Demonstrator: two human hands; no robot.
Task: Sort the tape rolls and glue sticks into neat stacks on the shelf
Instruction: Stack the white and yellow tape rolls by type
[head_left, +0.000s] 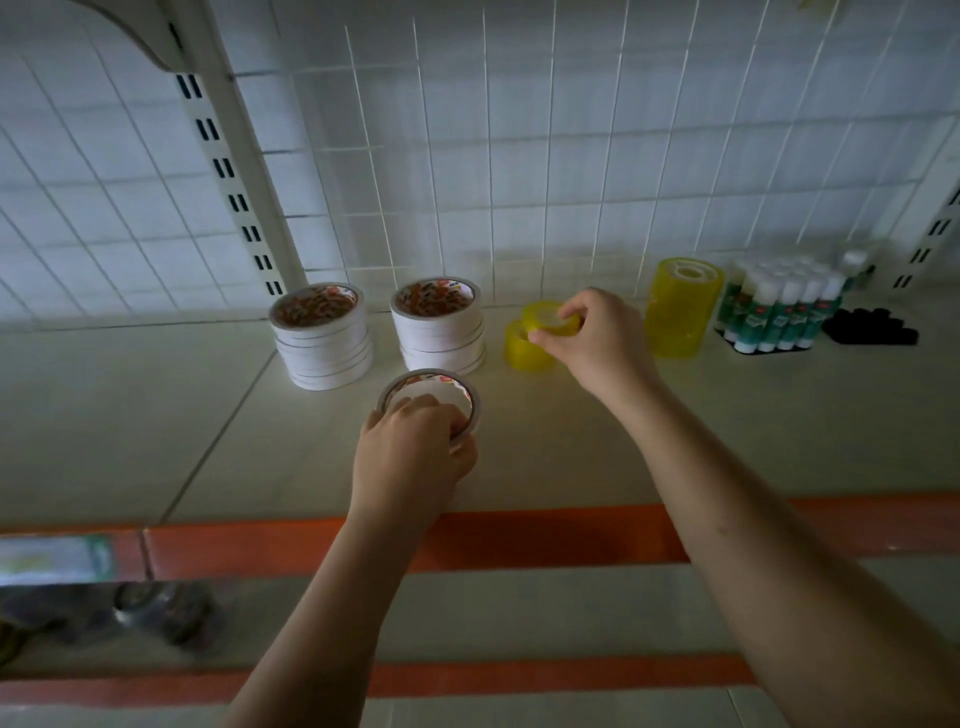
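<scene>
A: Two hands are working. The left hand (413, 447) is gripping a white tape roll (430, 400) at the 6 o'clock side of the two white tape stacks (436, 325), fingers curling over its rim. The right hand (597, 338) is pinching a small yellow tape roll (550, 318), tilted above another yellow roll (524, 351) on the shelf (727, 415).

B: Handling?

A: Judging by size, the rolls are light and rigid; outer-rim holds suit them. Clear yellow film is probably slippery.

B: Surroundings?

A: The shelf is looking smooth and pale, with an orange front edge (519, 540). A wire grid panel (519, 156) is backing it. At 3 o'clock, a tall yellow stack (680, 312) and upright glue sticks (779, 317) are standing.
</scene>
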